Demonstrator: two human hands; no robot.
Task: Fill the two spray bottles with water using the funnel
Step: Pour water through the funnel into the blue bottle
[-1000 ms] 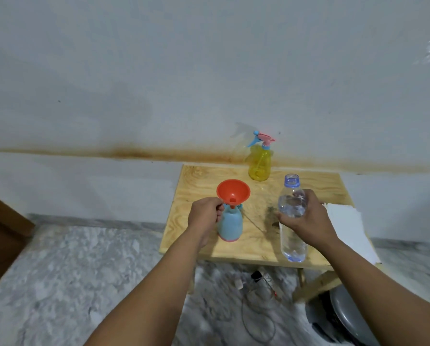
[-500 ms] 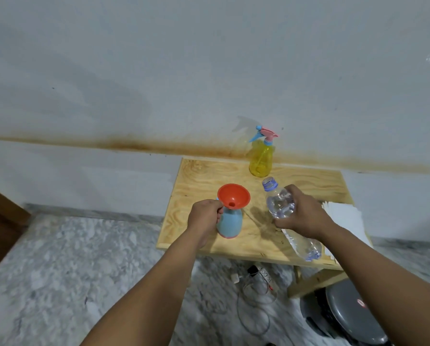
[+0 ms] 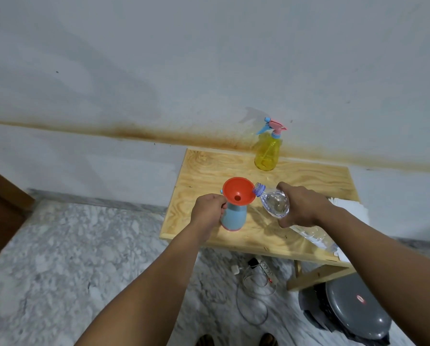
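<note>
While your left hand (image 3: 209, 211) grips the blue spray bottle (image 3: 234, 217) to steady its orange funnel (image 3: 238, 191), your right hand (image 3: 300, 208) tips the clasped water bottle (image 3: 275, 202) mouth-first onto the rim

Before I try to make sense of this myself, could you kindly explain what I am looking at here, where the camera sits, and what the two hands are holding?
There is no machine here: a person works with bare hands, and the single picture comes from a wide-angle camera worn on the head, looking forward and down, so both forearms reach into view from below. The left hand grips a blue spray bottle standing on a small wooden table, with an orange funnel seated in its neck. The right hand holds a clear water bottle, uncapped and tipped so its mouth meets the funnel's rim. I cannot tell whether water is flowing. A yellow spray bottle with its sprayer on stands at the table's far edge by the wall. White paper lies at the right edge.
</note>
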